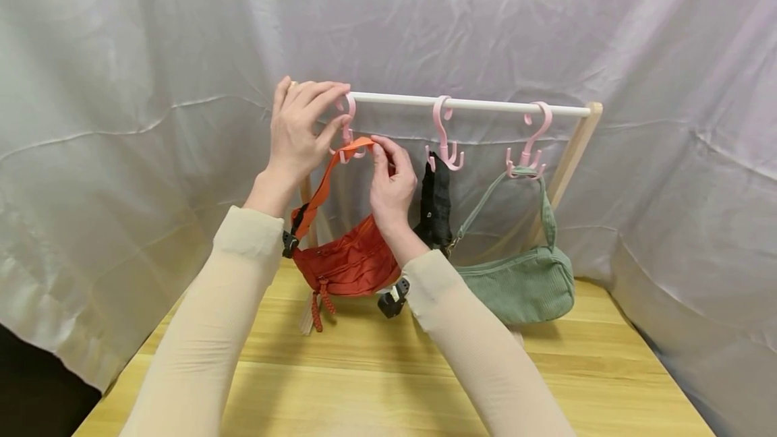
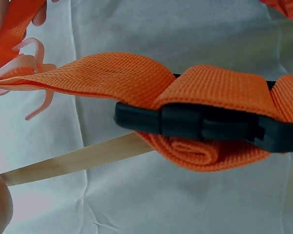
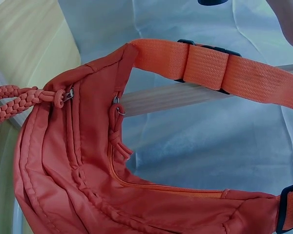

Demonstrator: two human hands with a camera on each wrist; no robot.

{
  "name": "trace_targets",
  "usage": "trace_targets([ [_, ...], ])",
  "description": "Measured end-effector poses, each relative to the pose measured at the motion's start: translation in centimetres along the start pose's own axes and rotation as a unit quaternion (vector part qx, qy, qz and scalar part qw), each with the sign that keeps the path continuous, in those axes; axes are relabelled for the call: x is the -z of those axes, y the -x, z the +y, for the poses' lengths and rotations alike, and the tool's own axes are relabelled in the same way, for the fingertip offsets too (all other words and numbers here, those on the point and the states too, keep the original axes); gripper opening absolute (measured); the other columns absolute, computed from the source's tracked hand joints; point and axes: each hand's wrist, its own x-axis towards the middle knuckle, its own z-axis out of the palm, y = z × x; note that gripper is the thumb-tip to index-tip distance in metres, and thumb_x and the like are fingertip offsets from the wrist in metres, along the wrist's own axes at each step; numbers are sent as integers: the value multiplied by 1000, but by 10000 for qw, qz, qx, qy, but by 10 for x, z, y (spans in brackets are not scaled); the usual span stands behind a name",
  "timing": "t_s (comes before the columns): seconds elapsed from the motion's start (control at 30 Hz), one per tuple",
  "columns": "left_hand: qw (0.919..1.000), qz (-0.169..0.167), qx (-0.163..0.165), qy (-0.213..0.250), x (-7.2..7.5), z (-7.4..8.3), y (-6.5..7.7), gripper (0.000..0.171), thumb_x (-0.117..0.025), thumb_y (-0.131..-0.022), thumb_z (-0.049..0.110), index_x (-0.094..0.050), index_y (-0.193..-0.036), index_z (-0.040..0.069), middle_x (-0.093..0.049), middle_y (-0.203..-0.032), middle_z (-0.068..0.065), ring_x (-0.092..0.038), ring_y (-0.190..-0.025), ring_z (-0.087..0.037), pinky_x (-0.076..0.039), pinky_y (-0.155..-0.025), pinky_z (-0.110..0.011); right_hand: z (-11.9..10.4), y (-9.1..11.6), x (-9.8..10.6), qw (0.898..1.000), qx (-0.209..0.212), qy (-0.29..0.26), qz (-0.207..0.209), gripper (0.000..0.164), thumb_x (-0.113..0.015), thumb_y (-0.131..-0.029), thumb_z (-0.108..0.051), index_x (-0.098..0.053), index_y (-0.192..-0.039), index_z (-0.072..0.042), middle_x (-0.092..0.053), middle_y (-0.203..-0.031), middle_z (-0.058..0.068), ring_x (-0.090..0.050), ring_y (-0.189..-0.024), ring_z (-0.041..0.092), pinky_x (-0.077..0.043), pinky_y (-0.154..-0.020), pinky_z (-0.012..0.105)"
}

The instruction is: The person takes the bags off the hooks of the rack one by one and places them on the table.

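At the rack's left end my left hand (image 1: 297, 127) holds the top of a pink hook (image 1: 347, 128), fingertips over the white rod and thumb beside the stem. My right hand (image 1: 393, 184) pinches the orange strap (image 1: 361, 144) of a red bag (image 1: 349, 261) just right of this hook. In the left wrist view, the strap (image 2: 112, 73) lies over the lower prongs of the pink hook (image 2: 39, 58), and a black buckle (image 2: 185, 122) is on the strap. Below the hands hangs the red bag, partly behind my right wrist; its braided zipper pulls (image 1: 322, 299) dangle.
Two more pink hooks hang on the white rod (image 1: 394, 98). A black strap (image 1: 436, 197) is on the middle hook (image 1: 445, 133); a green corduroy bag (image 1: 522, 285) hangs from the right one (image 1: 534, 140). The rack's wooden leg (image 1: 570, 160) stands on the wooden table (image 1: 340, 376), before grey cloth.
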Motion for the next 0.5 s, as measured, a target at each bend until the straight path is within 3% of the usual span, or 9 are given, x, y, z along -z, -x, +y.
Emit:
trace_targets([
  [0.3,10000,-28,10,-16,-1,1,0,36,-72,-99,32,-73,-130,13,-73,-125,-6,-61,-118,-30,-29,-116,-59,-2,-1,2,9999,-41,120,18,21,-66,-103,-16,-77,-118,-5,-71,-107,11,-62,-89,13,-49,-76,24],
  [0.5,9999,95,77,64,-3,2,0,37,-75,-97,31,-74,-129,13,-73,-124,-6,-61,-117,-30,-29,-117,-57,-3,-3,3,9999,46,110,46,20,-66,-103,-15,-77,-118,-6,-71,-109,11,-64,-94,16,-52,-80,24],
])
